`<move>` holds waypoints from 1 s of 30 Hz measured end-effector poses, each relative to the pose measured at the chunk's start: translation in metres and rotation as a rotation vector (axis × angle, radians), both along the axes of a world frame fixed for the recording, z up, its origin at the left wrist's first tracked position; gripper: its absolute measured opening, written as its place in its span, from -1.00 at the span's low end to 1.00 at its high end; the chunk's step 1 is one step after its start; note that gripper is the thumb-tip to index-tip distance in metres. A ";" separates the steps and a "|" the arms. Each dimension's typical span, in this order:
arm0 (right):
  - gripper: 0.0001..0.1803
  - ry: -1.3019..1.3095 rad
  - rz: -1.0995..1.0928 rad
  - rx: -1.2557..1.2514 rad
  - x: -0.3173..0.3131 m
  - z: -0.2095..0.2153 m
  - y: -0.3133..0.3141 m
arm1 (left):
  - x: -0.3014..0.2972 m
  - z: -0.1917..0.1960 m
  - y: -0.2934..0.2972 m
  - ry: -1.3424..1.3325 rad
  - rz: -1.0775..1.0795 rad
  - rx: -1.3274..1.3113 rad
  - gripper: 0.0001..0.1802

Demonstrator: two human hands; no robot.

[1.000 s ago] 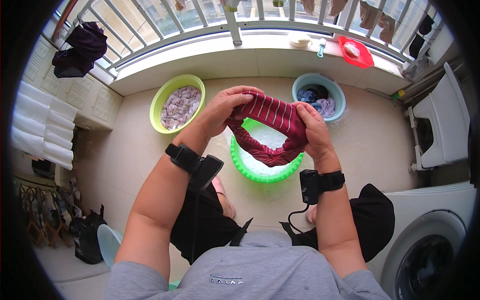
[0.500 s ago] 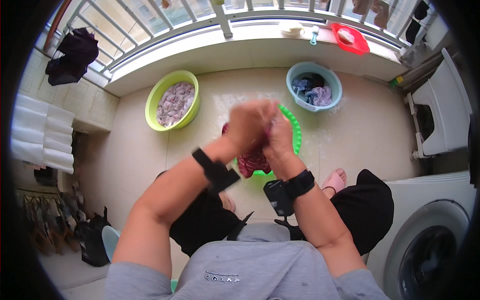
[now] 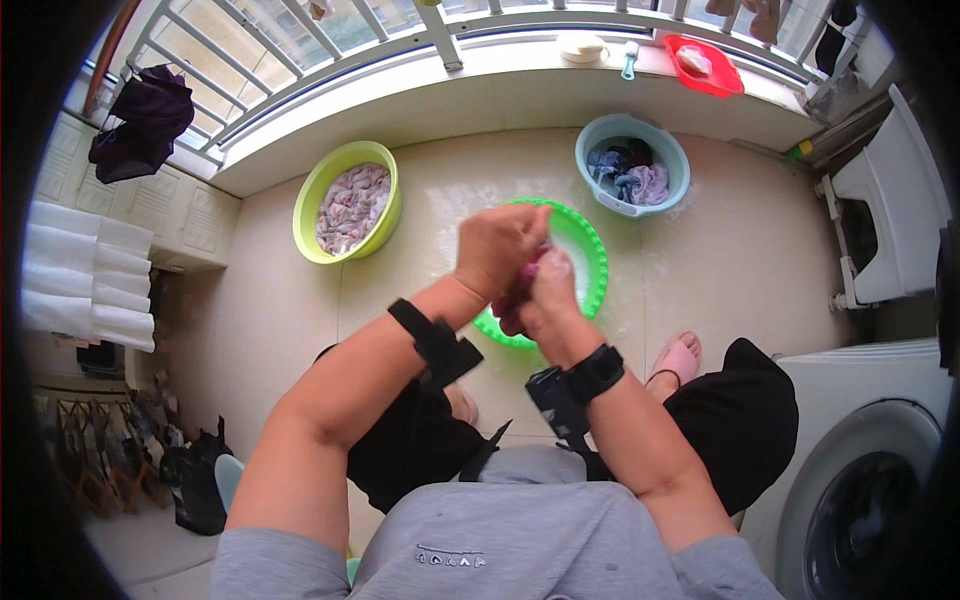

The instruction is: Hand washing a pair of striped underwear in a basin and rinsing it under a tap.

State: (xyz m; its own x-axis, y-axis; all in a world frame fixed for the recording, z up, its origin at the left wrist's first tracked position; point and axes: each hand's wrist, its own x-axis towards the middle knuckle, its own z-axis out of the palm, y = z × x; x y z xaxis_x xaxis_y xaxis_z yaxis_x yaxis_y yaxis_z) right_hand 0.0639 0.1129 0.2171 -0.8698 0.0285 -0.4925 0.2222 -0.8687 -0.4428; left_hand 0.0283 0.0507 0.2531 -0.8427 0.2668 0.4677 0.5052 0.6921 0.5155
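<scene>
Garment [image 3: 520,290] bunched in both hands (yellow-green basin [image 3: 310,215], blue basin [image 3: 672,190] beyond).

Tiled floor [image 3: 740,250] (three basins [image 3: 590,262])

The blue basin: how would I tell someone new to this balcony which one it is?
Start at the railing ledge along the top. Just below it on the tiled floor, toward the right, sits the blue basin. Unlike the yellow-green basin of pale laundry and the bright green basin under the hands, it holds dark and lilac clothes.
</scene>
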 end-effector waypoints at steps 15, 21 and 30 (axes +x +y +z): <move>-0.74 0.008 0.056 0.284 0.000 -0.008 -0.007 | -0.013 0.001 -0.015 -0.109 0.059 -0.156 -0.63; -0.73 -0.178 0.181 -0.116 0.001 -0.003 0.002 | 0.012 -0.003 -0.007 0.007 -0.086 -0.027 -0.65; -0.68 0.059 0.167 0.231 0.005 0.019 -0.002 | -0.032 -0.030 -0.048 0.132 -0.022 -0.218 -0.75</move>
State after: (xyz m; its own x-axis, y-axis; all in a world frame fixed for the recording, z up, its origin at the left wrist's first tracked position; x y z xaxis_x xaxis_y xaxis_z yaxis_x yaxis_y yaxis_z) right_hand 0.0694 0.1108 0.2362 -0.8987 -0.0119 -0.4383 0.3219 -0.6966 -0.6412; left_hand -0.0040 0.0023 0.2230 -0.7708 0.3912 0.5028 0.5745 0.7679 0.2834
